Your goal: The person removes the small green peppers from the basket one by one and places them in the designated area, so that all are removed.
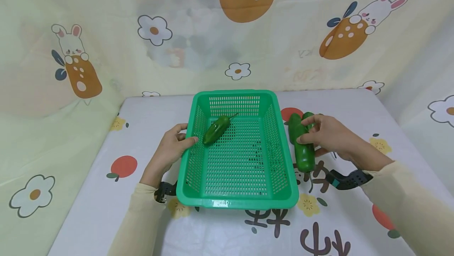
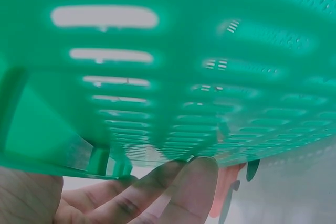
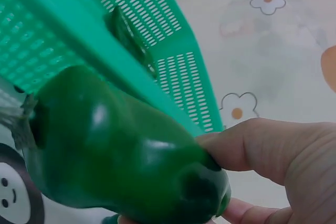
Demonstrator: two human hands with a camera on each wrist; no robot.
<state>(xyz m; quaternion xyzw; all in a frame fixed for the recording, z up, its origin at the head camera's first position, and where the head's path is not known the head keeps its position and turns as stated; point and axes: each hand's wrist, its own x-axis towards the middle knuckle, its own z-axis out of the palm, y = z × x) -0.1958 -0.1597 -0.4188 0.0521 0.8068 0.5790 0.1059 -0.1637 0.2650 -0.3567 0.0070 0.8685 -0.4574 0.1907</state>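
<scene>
A green plastic basket (image 1: 244,202) with slotted walls stands in the middle of the table. My left hand (image 1: 170,145) grips its left rim, thumb over the top and fingers against the outside; in the left wrist view the fingers (image 2: 194,190) lie below the slotted wall. Inside the basket, at the upper left, lies one long green pepper (image 1: 216,129) with its stem. To the right of the basket, my right hand (image 1: 328,135) pinches a glossy green pepper (image 3: 121,145), stem pointing toward me. Behind it are more green peppers (image 1: 293,126), partly hidden by the hand.
The table is covered by a pale cloth (image 1: 142,224) printed with fruit, flowers and dark characters. A printed curtain (image 1: 198,58) hangs along the back edge. Each wrist wears a black strap (image 1: 349,180).
</scene>
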